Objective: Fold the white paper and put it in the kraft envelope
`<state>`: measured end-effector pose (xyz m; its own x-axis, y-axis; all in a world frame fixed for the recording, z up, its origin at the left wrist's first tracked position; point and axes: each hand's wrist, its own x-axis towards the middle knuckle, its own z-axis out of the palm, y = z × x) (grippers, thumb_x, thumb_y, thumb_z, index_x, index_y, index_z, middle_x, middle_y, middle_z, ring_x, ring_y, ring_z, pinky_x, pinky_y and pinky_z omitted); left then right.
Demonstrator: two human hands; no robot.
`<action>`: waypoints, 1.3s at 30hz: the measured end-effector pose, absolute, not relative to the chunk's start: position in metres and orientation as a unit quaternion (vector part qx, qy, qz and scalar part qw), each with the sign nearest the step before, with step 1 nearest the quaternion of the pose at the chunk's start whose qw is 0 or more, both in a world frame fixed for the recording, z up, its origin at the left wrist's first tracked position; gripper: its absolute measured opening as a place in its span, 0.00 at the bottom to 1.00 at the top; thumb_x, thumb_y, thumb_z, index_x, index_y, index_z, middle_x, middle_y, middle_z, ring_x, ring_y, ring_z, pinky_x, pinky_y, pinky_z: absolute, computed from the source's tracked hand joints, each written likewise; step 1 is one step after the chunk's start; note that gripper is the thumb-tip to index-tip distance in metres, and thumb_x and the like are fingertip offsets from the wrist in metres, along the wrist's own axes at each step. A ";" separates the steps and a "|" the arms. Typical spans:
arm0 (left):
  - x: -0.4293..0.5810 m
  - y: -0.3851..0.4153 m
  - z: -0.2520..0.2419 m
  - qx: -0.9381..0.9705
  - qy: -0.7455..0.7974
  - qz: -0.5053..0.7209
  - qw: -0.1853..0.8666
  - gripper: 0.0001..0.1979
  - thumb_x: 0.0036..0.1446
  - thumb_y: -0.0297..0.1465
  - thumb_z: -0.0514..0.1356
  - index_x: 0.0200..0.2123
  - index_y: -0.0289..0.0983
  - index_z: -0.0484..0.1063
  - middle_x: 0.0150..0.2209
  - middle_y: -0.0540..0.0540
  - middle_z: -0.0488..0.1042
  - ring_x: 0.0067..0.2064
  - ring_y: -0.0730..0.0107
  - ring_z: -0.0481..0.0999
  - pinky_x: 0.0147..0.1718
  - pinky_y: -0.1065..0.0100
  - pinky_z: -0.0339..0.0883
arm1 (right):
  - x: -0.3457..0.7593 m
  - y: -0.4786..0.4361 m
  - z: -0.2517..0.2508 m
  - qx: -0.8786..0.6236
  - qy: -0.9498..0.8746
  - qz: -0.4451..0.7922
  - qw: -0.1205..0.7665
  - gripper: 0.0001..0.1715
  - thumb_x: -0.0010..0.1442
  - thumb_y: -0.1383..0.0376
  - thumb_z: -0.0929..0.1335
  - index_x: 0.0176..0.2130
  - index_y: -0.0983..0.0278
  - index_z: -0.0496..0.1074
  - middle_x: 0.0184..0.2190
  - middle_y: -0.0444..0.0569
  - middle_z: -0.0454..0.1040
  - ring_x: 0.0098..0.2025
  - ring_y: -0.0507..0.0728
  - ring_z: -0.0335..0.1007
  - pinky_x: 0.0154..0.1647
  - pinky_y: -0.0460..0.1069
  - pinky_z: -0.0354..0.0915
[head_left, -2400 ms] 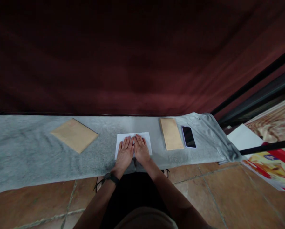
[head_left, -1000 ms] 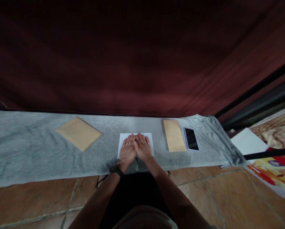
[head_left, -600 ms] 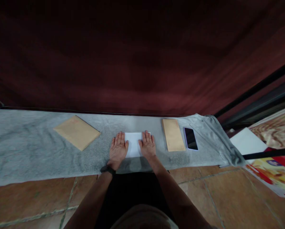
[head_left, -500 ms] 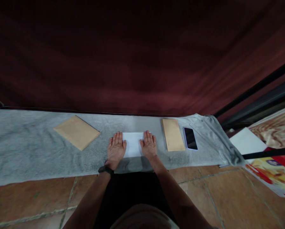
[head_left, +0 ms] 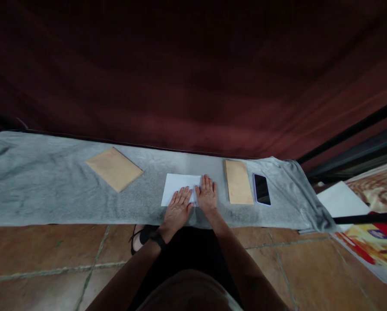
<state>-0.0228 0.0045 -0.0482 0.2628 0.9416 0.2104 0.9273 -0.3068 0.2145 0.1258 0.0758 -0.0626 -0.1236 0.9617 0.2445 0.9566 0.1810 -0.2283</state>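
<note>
A white sheet of paper (head_left: 174,185) lies flat on the grey cloth in front of me. My left hand (head_left: 179,205), with a dark band at the wrist, rests palm down over its near edge, fingers stretched out. Flat on the paper's right end is my right hand (head_left: 207,194), its fingers extended and the thumb pointing inward. To the right of that hand lies a stack of brown envelopes (head_left: 239,183), with a dark-screened phone (head_left: 262,190) just beyond. Another pile of brown envelopes (head_left: 114,169) sits askew on the left.
Grey cloth (head_left: 44,181) covers the long narrow surface, backed by a dark red curtain (head_left: 180,108). Black bars (head_left: 368,219) cross the right side, near a white sheet (head_left: 342,201) and a colourful printed box (head_left: 374,246). Tiled floor (head_left: 44,246) lies below.
My left hand has moved from the paper's left edge rightward and nearer to me, uncovering that end. My right hand stays at the right end. The view has shifted and tilted slightly.
</note>
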 end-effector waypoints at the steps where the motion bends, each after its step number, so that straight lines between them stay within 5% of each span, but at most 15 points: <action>1: -0.024 0.004 -0.048 0.794 0.590 0.147 0.025 0.28 0.70 0.36 0.46 0.70 0.35 0.56 0.71 0.41 0.56 0.73 0.58 0.51 0.70 0.51 0.49 | 0.126 0.076 -0.062 -0.640 -0.750 0.005 0.166 0.35 0.73 0.56 0.58 0.71 0.72 0.52 0.70 0.64 0.54 0.72 0.65 0.50 0.71 0.65 0.46; 13: -0.033 0.002 -0.060 0.815 0.568 0.109 0.008 0.32 0.64 0.24 0.46 0.71 0.28 0.51 0.71 0.33 0.54 0.73 0.57 0.48 0.71 0.49 0.46 | 0.083 0.037 -0.057 -0.579 -0.797 0.075 0.157 0.31 0.75 0.59 0.53 0.69 0.71 0.58 0.71 0.59 0.56 0.73 0.61 0.48 0.72 0.61 0.45; 24: -0.062 -0.009 -0.046 0.806 0.580 0.118 0.005 0.33 0.69 0.44 0.49 0.70 0.32 0.54 0.72 0.34 0.50 0.73 0.55 0.48 0.70 0.51 0.45 | 0.127 0.030 -0.060 -0.580 -0.801 0.023 0.147 0.33 0.73 0.59 0.58 0.71 0.69 0.52 0.72 0.61 0.52 0.73 0.63 0.48 0.71 0.64 0.47; 39: -0.082 -0.026 -0.034 0.795 0.596 0.112 0.010 0.36 0.69 0.44 0.49 0.71 0.27 0.50 0.71 0.32 0.52 0.73 0.53 0.48 0.71 0.49 0.42 | 0.149 0.016 -0.064 -0.603 -0.772 -0.019 0.202 0.33 0.74 0.60 0.55 0.70 0.75 0.54 0.68 0.69 0.59 0.70 0.68 0.54 0.68 0.67 0.52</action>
